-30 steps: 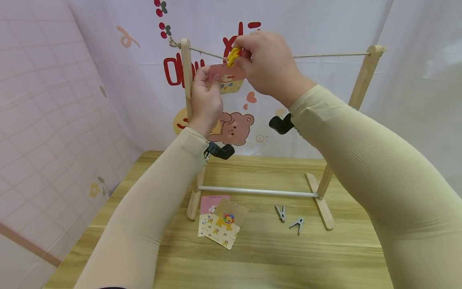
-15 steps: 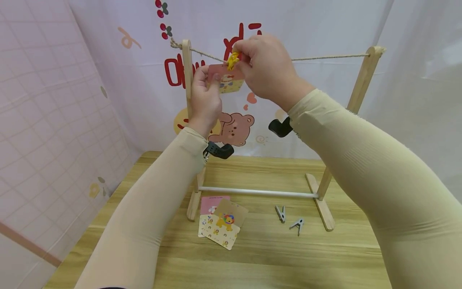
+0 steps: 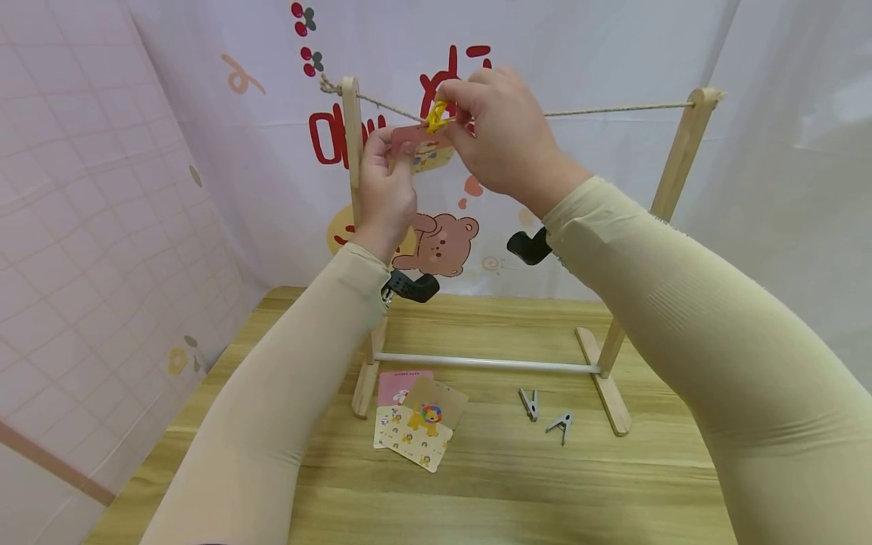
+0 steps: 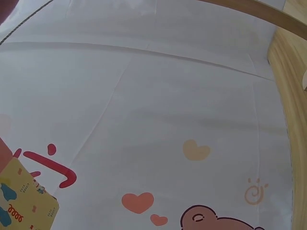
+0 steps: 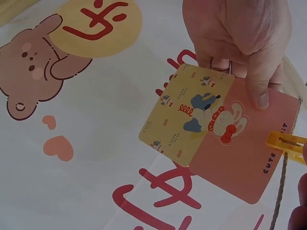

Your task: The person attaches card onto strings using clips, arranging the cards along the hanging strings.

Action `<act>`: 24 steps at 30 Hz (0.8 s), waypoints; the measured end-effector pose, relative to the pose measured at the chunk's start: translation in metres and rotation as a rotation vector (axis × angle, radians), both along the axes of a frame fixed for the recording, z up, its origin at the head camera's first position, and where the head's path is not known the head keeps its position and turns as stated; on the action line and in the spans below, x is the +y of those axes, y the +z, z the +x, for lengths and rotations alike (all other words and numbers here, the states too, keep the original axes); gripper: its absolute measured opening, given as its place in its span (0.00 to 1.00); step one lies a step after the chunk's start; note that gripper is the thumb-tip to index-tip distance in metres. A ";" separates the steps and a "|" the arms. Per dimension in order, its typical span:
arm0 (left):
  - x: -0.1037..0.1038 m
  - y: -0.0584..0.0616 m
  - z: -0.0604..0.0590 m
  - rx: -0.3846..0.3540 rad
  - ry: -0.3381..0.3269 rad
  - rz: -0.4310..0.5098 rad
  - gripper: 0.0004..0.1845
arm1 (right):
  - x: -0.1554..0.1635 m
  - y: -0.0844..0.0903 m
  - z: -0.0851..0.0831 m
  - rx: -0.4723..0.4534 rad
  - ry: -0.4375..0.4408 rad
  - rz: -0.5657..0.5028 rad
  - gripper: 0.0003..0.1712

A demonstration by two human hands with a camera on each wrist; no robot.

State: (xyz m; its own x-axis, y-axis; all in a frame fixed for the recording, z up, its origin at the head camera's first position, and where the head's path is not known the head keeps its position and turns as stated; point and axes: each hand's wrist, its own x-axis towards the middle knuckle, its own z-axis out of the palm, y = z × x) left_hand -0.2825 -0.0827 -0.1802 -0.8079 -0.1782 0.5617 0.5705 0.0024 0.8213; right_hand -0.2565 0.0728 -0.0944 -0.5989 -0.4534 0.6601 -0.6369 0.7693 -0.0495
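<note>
- Now the right hand (image 3: 507, 132) pinches the yellow clip (image 3: 436, 117), which has come down from just above the string (image 3: 613, 108) onto it; the clip's mouth reaches the card's top edge
- the left hand (image 3: 384, 178) holds the pink-and-yellow card (image 5: 216, 132) by its corner, thumb pressed on its face, up against the string near the left post (image 3: 352, 144); the card looks about to hang
- below, on the table (image 3: 518, 484), lie spare cards (image 3: 415, 420) and two grey clips (image 3: 545, 412).
</note>
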 end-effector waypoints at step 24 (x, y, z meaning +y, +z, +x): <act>0.002 0.003 0.005 0.004 0.046 -0.030 0.11 | 0.003 -0.007 -0.003 -0.007 0.024 -0.090 0.20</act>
State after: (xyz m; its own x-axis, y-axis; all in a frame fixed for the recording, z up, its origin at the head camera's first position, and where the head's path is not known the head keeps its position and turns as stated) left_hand -0.2778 -0.0810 -0.1769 -0.7969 -0.1981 0.5707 0.5727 0.0530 0.8181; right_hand -0.2596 0.0754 -0.1017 -0.5935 -0.4073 0.6942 -0.6548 0.7459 -0.1222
